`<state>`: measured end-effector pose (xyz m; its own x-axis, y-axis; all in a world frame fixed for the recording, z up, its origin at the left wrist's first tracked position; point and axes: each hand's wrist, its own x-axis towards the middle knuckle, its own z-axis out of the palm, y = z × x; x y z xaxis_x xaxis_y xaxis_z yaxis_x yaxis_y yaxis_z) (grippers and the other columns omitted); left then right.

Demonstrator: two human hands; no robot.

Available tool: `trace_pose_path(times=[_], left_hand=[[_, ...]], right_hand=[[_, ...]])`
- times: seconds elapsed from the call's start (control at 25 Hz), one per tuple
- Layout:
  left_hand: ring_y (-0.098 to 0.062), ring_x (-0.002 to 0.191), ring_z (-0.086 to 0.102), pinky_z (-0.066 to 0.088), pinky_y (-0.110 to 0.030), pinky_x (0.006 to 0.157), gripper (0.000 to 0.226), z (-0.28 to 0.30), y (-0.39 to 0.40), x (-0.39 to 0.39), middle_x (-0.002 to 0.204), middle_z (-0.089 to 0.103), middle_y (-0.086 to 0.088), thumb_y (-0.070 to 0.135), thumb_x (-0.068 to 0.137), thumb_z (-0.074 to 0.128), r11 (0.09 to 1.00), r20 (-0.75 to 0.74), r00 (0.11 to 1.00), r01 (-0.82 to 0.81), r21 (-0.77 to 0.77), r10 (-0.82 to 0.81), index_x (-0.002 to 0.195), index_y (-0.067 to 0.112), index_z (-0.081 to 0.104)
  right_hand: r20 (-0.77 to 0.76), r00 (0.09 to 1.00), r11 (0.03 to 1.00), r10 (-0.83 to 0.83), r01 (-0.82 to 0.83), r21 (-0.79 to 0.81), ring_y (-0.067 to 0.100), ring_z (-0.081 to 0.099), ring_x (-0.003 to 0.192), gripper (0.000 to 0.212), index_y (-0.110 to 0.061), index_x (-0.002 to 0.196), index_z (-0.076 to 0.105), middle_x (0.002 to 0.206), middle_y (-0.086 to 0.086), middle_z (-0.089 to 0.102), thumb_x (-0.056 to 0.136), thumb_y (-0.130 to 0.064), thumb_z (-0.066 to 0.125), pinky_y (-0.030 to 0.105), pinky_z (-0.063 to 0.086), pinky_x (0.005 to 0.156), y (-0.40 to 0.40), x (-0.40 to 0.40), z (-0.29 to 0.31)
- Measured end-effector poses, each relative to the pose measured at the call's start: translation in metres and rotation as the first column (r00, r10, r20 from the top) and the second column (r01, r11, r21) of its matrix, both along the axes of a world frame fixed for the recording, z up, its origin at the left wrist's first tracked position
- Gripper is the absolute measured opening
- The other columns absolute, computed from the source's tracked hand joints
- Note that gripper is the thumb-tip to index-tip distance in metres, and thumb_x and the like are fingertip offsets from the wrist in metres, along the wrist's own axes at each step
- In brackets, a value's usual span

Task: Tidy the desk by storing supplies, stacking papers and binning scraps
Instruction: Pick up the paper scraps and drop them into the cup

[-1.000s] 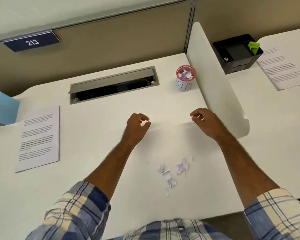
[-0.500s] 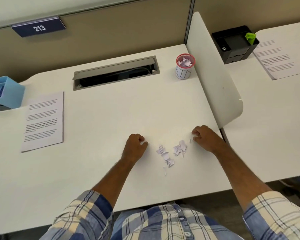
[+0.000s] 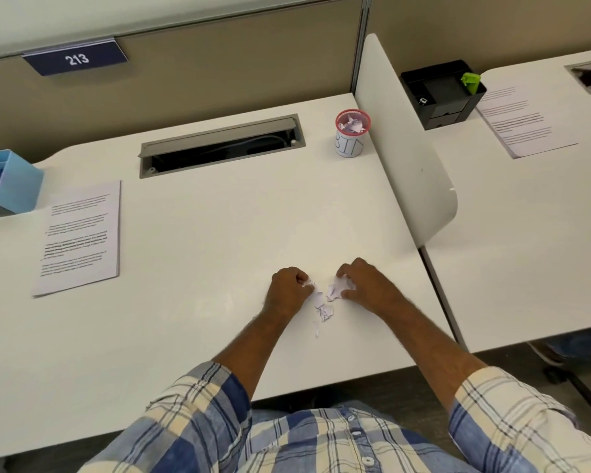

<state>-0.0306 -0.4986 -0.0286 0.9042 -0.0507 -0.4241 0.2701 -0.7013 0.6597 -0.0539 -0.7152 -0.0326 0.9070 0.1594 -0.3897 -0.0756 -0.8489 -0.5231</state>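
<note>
Two forearms in rolled plaid cotton sleeves reach over the near edge of a smooth white laminate desk. Between the hands lies a loose cluster of torn paper scraps, crumpled, white with faint print, trailing toward the desk edge. Left hand is curled, its fingertips pinching a scrap at the cluster's left side. Right hand is arched over the cluster's right side, fingers bent and closing on a larger crumpled piece.

Left of the hands, well apart, a flat stack of printed papers lies squared on the desk. Beyond it at the left edge stands a pale blue plastic organiser, boxy, contents unclear. A grey rectangular cable tray is recessed into the desk's rear, lid tilted open. Right of it stands a small cylindrical cup with a red mesh rim, hand-lettered "BIN", holding more scraps. A rounded white divider panel separates a neighbouring desk bearing a black organiser and another printed sheet. A beige partition carries a navy plate numbered 213.
</note>
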Motion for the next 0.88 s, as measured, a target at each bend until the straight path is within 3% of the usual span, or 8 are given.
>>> trace_pose_path(times=[0.12,0.28,0.48,0.6,0.76,0.88], left_hand=[[-0.015,0.082,0.067,0.051,-0.025,0.073,0.016,-0.001,-0.005,0.0,0.091,0.072,0.001,0.013,0.078,0.081,1.0,-0.004,1.0,0.008,0.01,-0.008,0.091,0.014,0.073],[-0.014,0.078,0.064,0.045,-0.018,0.065,0.012,-0.004,-0.008,0.001,0.088,0.073,0.002,0.004,0.078,0.07,0.997,0.007,0.999,0.054,0.048,-0.054,0.084,0.014,0.073],[-0.014,0.078,0.066,0.045,-0.018,0.065,0.018,-0.007,-0.009,0.002,0.086,0.075,0.001,-0.001,0.078,0.059,0.995,0.051,0.995,0.078,0.054,-0.081,0.08,0.01,0.073],[-0.014,0.077,0.065,0.044,-0.015,0.065,0.017,-0.004,-0.003,0.01,0.085,0.074,0.001,-0.001,0.078,0.063,0.998,0.019,0.998,0.062,0.018,-0.062,0.083,0.01,0.075],[-0.015,0.069,0.067,0.052,-0.025,0.066,0.017,0.007,0.017,0.023,0.075,0.072,0.002,0.0,0.077,0.07,0.977,-0.051,0.991,-0.132,-0.165,0.125,0.085,0.014,0.074],[-0.017,0.065,0.066,0.055,-0.029,0.071,0.015,0.018,0.031,0.035,0.076,0.073,-0.005,-0.003,0.079,0.073,0.919,-0.082,0.971,-0.238,-0.315,0.223,0.09,0.006,0.073]], right_hand=[[0.021,1.0,1.0,0.005,-0.005,0.003,0.024,0.058,0.099,0.027,-0.019,0.111,0.068,0.105,0.004,0.053,0.085,-0.014,0.07,0.032,0.045,0.08,0.007,-0.003,-0.005],[0.058,0.998,1.0,0.008,-0.008,-0.002,0.027,0.061,0.097,0.016,-0.009,0.101,0.072,0.104,0.011,0.061,0.089,-0.006,0.062,0.024,0.031,0.072,0.008,-0.001,-0.006],[0.055,0.998,1.0,0.006,-0.006,-0.013,0.025,0.062,0.091,0.015,-0.011,0.09,0.074,0.097,0.008,0.064,0.084,-0.003,0.063,0.026,0.036,0.07,0.009,0.005,-0.003],[0.036,0.993,0.987,-0.114,0.109,0.118,0.014,0.063,0.077,0.019,-0.013,0.082,0.076,0.084,-0.002,0.065,0.078,0.002,0.065,0.013,0.039,0.063,0.003,0.006,-0.002],[-0.062,0.931,0.875,-0.359,0.359,0.326,-0.005,0.063,0.062,0.015,-0.01,0.082,0.08,0.075,-0.005,0.074,0.079,0.002,0.072,0.007,0.042,0.06,-0.006,0.011,0.004],[-0.197,0.847,0.659,-0.493,0.512,0.552,0.007,0.068,0.063,0.011,0.002,0.09,0.078,0.082,0.014,0.076,0.08,0.005,0.079,0.015,0.052,0.064,-0.012,0.015,0.017]])
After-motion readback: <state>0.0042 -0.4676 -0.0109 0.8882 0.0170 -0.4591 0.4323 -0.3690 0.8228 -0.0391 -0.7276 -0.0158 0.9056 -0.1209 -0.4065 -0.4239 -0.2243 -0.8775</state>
